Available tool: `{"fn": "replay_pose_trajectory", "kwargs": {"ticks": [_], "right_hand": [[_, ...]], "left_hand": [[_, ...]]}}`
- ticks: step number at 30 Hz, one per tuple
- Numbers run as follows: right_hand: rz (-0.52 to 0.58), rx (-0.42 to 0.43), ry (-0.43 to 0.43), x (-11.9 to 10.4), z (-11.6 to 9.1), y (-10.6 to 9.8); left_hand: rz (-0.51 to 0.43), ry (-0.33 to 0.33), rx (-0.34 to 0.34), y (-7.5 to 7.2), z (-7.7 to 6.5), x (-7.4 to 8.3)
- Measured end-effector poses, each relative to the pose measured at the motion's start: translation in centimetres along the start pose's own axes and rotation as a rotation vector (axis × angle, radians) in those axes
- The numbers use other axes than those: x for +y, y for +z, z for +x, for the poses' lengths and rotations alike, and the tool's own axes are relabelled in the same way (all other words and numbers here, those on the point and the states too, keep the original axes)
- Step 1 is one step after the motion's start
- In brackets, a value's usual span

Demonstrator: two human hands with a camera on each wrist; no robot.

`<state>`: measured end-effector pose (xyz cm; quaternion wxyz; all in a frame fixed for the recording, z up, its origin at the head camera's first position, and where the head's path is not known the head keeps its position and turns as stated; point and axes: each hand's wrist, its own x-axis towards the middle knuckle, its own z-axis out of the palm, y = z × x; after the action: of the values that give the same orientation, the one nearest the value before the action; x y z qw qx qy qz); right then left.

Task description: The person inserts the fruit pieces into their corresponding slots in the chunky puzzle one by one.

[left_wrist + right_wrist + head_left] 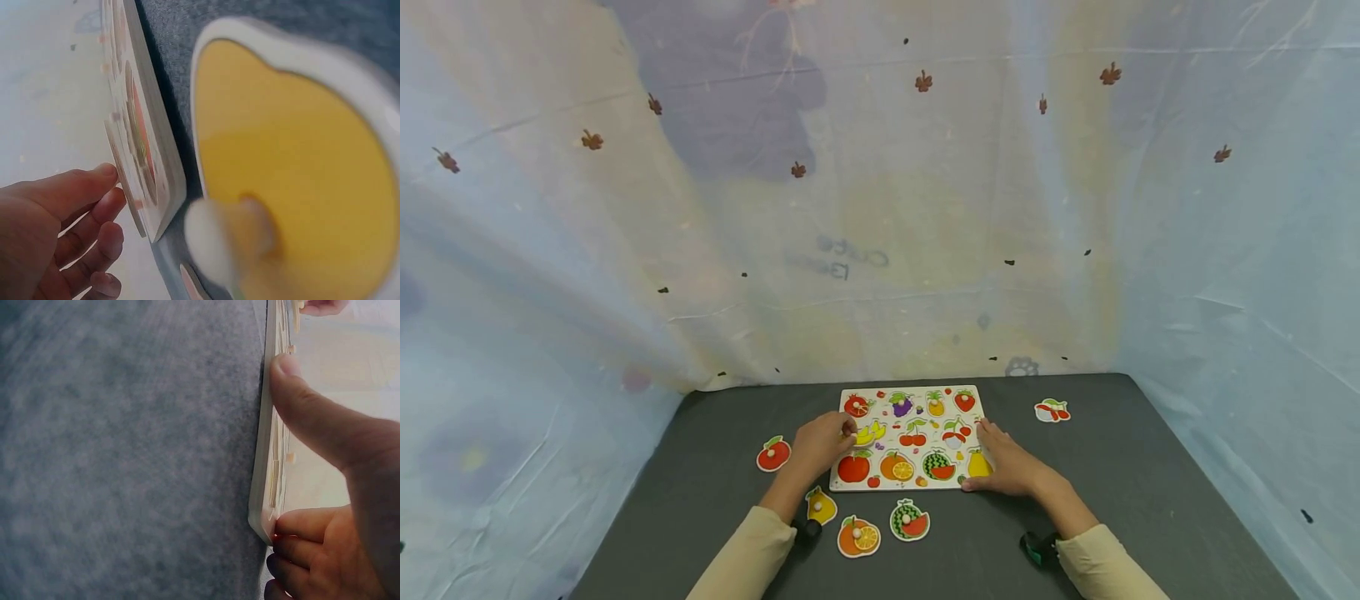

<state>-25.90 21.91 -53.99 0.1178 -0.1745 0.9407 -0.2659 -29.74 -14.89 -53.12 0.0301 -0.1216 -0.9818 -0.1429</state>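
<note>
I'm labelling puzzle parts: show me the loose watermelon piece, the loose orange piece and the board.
Watermelon piece (913, 525), head view: the red slice on its face.
Orange piece (856, 543), head view: its printed face, below the knob.
Board (898, 487), head view: the white strip along its near edge.

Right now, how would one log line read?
Left hand: pinches banana piece over puzzle board | Right hand: touches board's right side | Table: orange piece, watermelon piece

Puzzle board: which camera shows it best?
The head view: most of the puzzle board shows from above, its pictures readable. The left wrist view catches only one end, steeply angled; the right wrist view gives mainly its edge, partly behind the right hand.
</note>
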Motion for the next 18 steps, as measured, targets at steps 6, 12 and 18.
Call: {"fn": "replay_pose_trajectory", "kwargs": {"ticks": [6, 12, 18], "right_hand": [[-0.008, -0.008, -0.003, 0.0, 0.1, 0.0], [-0.017, -0.019, -0.002, 0.1, 0.2, -0.1], [-0.028, -0.019, 0.000, 0.1, 0.2, -0.1]], "left_hand": [[0.013, 0.002, -0.002, 0.4, 0.9, 0.3], [0.006, 0.006, 0.010, 0.8, 1.4, 0.7], [0.003, -0.004, 0.007, 1.0, 1.9, 0.9]]}}
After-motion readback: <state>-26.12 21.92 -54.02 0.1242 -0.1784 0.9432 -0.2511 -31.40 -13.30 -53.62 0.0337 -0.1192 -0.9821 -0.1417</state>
